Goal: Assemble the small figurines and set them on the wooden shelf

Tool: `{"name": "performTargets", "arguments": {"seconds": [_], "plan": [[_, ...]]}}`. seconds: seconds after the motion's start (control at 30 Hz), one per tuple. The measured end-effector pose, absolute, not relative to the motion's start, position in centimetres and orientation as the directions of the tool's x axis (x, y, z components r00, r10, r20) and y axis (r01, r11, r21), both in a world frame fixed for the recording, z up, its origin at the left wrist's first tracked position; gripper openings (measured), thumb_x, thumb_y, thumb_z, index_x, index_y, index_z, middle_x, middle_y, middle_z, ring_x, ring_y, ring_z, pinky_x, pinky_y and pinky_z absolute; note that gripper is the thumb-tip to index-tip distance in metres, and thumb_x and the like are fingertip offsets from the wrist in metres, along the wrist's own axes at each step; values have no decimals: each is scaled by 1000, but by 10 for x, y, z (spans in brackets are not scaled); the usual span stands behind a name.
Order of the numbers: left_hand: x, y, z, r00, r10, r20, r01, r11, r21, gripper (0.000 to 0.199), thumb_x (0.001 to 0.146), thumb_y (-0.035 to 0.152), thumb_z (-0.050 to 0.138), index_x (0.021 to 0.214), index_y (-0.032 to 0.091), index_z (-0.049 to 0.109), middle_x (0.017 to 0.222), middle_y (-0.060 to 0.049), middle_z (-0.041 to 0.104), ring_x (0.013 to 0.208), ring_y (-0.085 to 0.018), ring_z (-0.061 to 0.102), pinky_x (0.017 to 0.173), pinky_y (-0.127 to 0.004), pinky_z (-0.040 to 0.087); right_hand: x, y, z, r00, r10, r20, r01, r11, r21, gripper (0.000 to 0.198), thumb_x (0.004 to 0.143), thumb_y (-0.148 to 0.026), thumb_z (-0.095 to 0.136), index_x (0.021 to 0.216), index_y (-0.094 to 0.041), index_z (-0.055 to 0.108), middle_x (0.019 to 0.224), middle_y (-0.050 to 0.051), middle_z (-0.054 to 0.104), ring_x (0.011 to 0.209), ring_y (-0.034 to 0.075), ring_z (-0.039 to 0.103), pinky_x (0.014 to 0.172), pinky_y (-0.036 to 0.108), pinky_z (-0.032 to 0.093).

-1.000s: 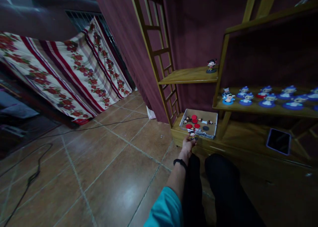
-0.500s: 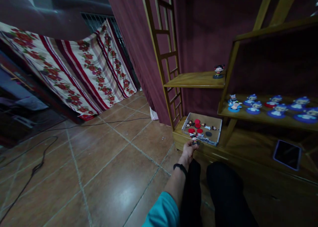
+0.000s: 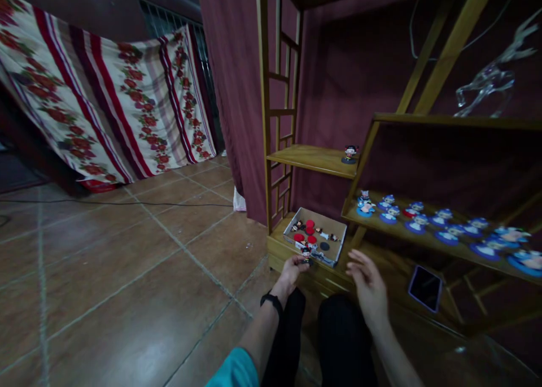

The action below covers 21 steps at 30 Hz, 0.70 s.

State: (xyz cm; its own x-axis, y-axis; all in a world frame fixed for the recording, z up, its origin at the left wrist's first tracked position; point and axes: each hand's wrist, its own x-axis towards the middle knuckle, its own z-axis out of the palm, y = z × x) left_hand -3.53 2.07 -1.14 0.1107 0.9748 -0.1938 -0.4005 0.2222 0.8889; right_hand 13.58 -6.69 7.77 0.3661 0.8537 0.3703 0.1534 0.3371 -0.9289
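Note:
My left hand [image 3: 292,271] is closed on a small black-haired figurine [image 3: 305,252] with a dark round base, held upright at the front edge of a shallow cardboard box [image 3: 339,244]. Inside that box lie several loose figurines, red discs [image 3: 310,225] and a dark grey disc [image 3: 324,246]. To the right of the box, my right hand [image 3: 367,282] hovers with its fingers apart and nothing in it. A similar figurine [image 3: 349,153] with a dark base stands on the small wooden shelf [image 3: 311,158] above.
Several figurines on blue bases [image 3: 417,223] line the right-hand shelf. A tablet or phone [image 3: 425,288] lies on the lower ledge. Higher up stands a clear deer-like ornament [image 3: 493,85]. Wooden lattice [image 3: 263,93] and a maroon curtain [image 3: 231,93] border the left side.
My right hand has come into view beside the box. The view has turned to the right and up, showing more of the shelves. My left hand still holds the figurine.

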Motion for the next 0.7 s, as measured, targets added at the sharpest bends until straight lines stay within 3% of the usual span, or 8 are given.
{"name": "performTargets", "arguments": {"seconds": [0.27,0.47,0.6,0.7], "plan": [[-29,14,-6,217,955,-202,-400,276,874,34,43,17,78,74,12,65,66,-4,64,59,-12,56,63,-25,41,125,-4,-10,194,979,55,111,34,-993,42,65,-38,58,103,-19,59,98,10,64,88,22,61,81,39,47],[-24,16,-6,253,949,-186,-454,286,844,35,45,17,77,76,11,64,66,-5,64,60,-13,57,63,-25,42,116,5,-11,5,982,-188,-120,-186,-975,45,60,-43,66,98,-19,62,94,8,66,83,23,63,73,37,50],[-21,18,-9,242,948,-208,-509,306,804,37,43,14,77,77,11,62,68,-5,64,60,-14,58,63,-26,43,112,3,-5,-37,977,-211,-241,-214,-947,45,58,-41,69,97,-19,62,93,7,66,80,21,64,75,37,50],[-19,19,-10,205,950,-236,-507,309,805,38,42,10,76,77,12,60,70,-4,63,60,-13,58,62,-26,43,111,5,-9,-17,978,-210,-222,-208,-953,45,56,-39,71,96,-20,62,96,7,65,81,21,63,73,36,50]]}}
